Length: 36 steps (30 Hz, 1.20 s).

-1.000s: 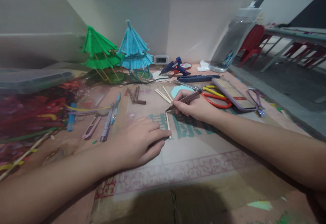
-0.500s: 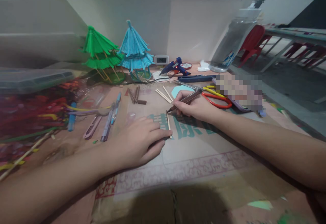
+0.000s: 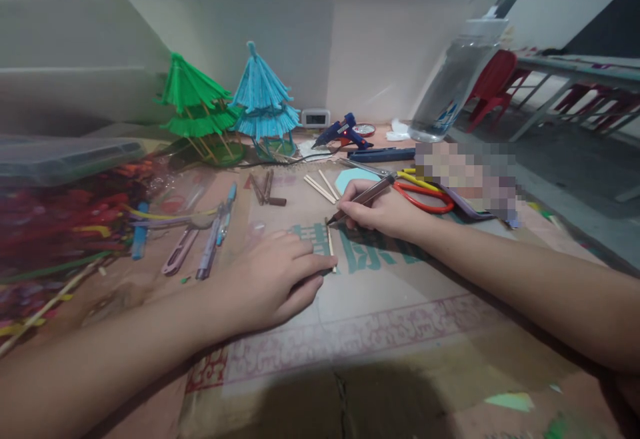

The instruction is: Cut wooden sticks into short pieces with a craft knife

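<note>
A brown marker is gripped in my right hand, its tip touching the darkened far end of a thin wooden stick. The stick lies on the printed board, pointing away from me. My left hand rests flat beside it, index fingertip pressing down on the stick's near end, the other fingers loosely stretched. Beyond my hands lie several plain sticks, some brown sticks, a brown marker cap and a light-blue paper piece.
Green and blue tiered pipe-cleaner roofs on sticks stand at the back, near a glue gun. Red-and-yellow-handled scissors lie past my right hand; pens and a pink cutter lie left. A clear bottle stands back right.
Both hands stay nearly where they were, with the marker tip still at the stick's far end. The whole view has shifted very slightly.
</note>
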Motion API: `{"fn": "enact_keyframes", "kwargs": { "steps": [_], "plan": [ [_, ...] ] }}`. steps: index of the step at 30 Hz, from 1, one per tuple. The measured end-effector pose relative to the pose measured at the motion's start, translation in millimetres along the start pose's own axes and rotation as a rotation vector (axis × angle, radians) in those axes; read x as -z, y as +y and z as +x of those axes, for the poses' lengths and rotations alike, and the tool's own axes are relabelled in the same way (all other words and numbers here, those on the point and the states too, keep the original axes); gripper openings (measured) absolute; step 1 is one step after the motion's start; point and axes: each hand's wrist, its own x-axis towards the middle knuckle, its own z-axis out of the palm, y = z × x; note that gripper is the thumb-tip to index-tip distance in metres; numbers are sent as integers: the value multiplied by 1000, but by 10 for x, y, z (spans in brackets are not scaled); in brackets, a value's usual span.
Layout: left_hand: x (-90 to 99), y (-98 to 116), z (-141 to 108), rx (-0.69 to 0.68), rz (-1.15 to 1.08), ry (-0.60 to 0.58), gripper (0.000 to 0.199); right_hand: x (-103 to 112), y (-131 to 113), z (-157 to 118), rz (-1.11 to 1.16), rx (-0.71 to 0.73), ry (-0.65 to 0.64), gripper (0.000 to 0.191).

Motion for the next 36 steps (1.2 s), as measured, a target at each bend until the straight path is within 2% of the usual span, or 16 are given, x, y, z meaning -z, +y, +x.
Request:
{"fn": "enact_keyframes", "kwargs": {
  "steps": [10, 16, 21, 26, 32, 36],
  "plan": [
    [-12, -1, 1, 1, 5, -6, 29, 13, -30, -33, 77, 7, -159, 13],
    [5, 4, 5, 5, 3, -13, 30, 0, -35, -41, 63, -2, -75, 13],
    [3, 1, 11, 2, 22, -24, 31, 2, -38, -40, 66, 13, -118, 13],
    [0, -4, 3, -6, 26, -20, 31, 11, -43, -35, 58, 7, -93, 13],
    [-2, -8, -3, -15, 34, -20, 32, 26, -39, -41, 95, 2, -173, 13],
    [-11, -14, 0, -12, 32, -21, 32, 15, -33, -36, 76, -21, -134, 13]
  ]
}}
